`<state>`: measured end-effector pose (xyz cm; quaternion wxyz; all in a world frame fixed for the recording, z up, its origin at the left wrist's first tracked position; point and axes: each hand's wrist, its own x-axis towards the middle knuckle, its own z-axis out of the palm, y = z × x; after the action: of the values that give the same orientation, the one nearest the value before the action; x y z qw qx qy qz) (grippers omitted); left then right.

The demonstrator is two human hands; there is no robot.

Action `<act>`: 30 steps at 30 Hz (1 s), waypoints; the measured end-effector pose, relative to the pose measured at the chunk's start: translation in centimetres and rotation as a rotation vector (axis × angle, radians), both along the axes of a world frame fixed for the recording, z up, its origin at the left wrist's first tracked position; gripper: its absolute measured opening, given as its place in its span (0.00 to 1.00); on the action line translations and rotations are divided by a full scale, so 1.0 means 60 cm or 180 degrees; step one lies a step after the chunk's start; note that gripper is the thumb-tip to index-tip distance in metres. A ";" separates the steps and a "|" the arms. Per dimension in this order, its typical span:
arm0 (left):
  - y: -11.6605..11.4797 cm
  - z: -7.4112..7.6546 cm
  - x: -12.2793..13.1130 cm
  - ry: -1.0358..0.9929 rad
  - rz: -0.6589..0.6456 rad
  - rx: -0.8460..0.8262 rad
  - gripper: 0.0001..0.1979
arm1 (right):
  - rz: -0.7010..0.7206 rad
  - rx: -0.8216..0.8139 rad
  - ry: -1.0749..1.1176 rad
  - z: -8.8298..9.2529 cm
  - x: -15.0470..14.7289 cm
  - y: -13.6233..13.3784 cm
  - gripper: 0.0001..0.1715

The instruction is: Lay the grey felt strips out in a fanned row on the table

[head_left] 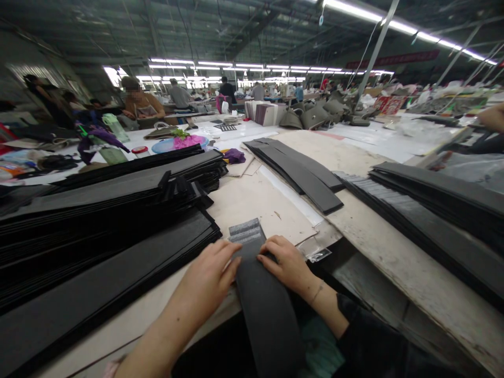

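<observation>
Left of the grey strip [263, 310] sits a huge stack of black sheets [98, 236], and right of it there's a lower pile of dark strips [433, 210]. The strip itself hangs off the table [394, 252] edge. Left hand [208, 278] is nearly flat, fingertips pressing the strip's left edge. Right hand [285, 262] has curled fingers on its right edge, thumb hidden, so can't tell if it's pinching.

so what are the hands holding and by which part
The left hand and right hand hold a long dark grey fabric strip by its side edges.
</observation>
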<state>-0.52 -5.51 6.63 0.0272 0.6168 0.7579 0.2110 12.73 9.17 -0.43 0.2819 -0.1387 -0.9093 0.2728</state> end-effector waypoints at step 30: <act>0.163 -0.026 -0.016 -0.0456 -0.0386 -0.1095 0.21 | -0.0010 0.0356 0.0025 -0.013 0.004 0.003 0.03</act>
<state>-1.49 4.29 5.08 0.1987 0.6309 0.7403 0.1197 12.97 9.32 -1.23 0.2932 -0.1231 -0.9218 0.2216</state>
